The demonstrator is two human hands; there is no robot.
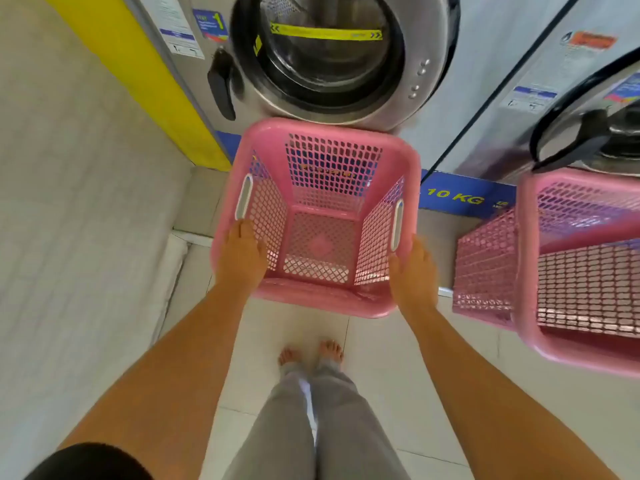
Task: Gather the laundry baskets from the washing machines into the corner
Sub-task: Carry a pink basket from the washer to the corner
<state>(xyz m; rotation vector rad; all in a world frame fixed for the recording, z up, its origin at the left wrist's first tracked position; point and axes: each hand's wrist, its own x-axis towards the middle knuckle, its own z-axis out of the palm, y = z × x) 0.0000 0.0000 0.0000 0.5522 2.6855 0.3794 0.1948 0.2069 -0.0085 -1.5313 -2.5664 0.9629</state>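
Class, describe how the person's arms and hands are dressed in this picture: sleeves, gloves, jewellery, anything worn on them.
Both forearms are bare. The left hand and right hand wear no gloves, and no rings, watch or bracelet show. A dark black sleeve edge appears at the left upper arm only; the right arm shows no sleeve in view.

Two pink laundry baskets: one (317,216) in the middle, one (568,271) at the right edge. Two washing machines, one (322,57) straight ahead, another (588,98) to its right. Two hands, left (242,258) and right (414,271). Two bare feet (311,353).
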